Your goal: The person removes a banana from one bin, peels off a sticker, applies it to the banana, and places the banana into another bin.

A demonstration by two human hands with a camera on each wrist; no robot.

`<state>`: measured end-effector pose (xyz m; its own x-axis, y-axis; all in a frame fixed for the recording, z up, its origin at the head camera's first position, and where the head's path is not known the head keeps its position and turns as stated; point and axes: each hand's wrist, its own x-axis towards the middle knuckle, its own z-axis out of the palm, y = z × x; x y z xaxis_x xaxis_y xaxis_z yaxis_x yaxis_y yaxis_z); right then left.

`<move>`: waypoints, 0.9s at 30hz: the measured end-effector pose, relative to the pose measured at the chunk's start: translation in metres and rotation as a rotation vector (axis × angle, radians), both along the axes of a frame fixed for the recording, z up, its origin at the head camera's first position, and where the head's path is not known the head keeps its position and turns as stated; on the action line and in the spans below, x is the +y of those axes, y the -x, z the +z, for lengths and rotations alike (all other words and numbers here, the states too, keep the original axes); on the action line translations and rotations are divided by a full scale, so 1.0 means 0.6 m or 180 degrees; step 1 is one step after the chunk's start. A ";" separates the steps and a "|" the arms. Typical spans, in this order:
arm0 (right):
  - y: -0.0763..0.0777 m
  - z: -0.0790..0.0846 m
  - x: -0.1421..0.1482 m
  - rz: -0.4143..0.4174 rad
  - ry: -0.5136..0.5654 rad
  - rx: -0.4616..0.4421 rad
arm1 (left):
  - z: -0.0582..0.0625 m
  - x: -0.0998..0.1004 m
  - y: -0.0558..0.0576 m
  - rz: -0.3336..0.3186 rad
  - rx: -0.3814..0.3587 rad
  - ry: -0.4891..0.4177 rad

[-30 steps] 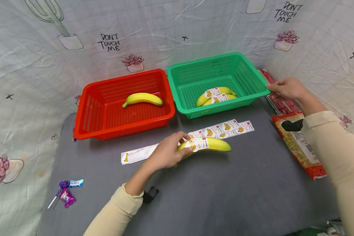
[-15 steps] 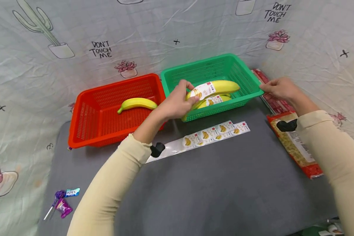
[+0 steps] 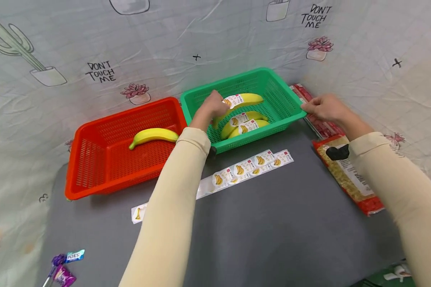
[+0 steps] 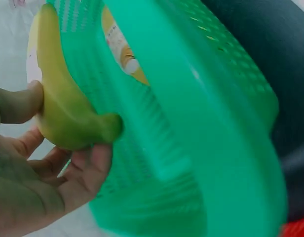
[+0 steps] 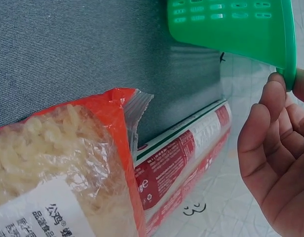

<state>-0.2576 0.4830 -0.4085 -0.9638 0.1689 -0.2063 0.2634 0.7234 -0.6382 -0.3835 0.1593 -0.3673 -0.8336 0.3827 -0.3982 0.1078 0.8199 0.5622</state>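
My left hand (image 3: 213,107) grips a yellow banana (image 4: 63,94) by its stem end, thumb on one side and fingers on the other. That banana, with a white sticker on it, is over the far part of the green basket (image 3: 278,128). Nearer the basket's front wall lie two stickered bananas (image 3: 251,126) side by side. With thumb and fingers, my right hand (image 3: 328,109) pinches the basket's right rim, also seen in the right wrist view. A banana without a visible sticker (image 3: 154,135) lies in the red basket (image 3: 87,159) to the left.
Strips of banana stickers (image 3: 242,169) lie on the grey table (image 3: 265,223) before the baskets. At right are a pasta bag (image 5: 53,148) and a red-and-white package (image 5: 184,163). Several sweets (image 3: 62,275) sit at front left. A printed cloth (image 3: 158,44) hangs behind.
My left hand has carried the stickered banana from above the sticker strips up and into the green basket, beyond the other two. My right hand keeps hold of the rim.
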 end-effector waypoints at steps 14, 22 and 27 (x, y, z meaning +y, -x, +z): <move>0.005 -0.008 -0.030 0.0060 -0.0075 0.0269 | -0.052 0.001 0.038 0.0378 -0.0133 0.0194; 0.000 -0.011 -0.018 -0.0053 0.0121 0.0294 | -0.071 0.022 0.041 0.0337 0.0005 0.0371; -0.005 -0.017 -0.003 -0.0130 0.0143 0.0249 | -0.094 0.038 0.045 0.0254 0.0100 0.0340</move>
